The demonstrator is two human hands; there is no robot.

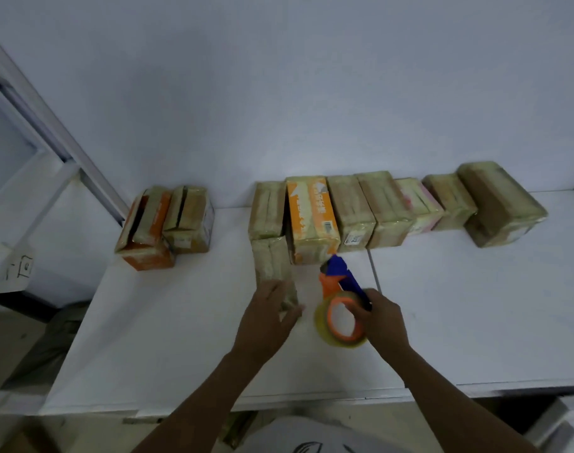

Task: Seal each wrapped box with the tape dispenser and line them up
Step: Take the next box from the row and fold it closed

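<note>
Just in front of the orange box (311, 217) in the back row, the left hand (269, 318) is flat on a small wrapped box (274, 273), fingers spread, pinning its near end to the white table (475, 305). Right of that box, the right hand (382, 317) grips the tape dispenser (339, 289), roll toward the person, blue head aimed at the row. Sealing looks like the step underway. Next up, I'd say: bring the head onto the wrap, then slide this box into line.
</note>
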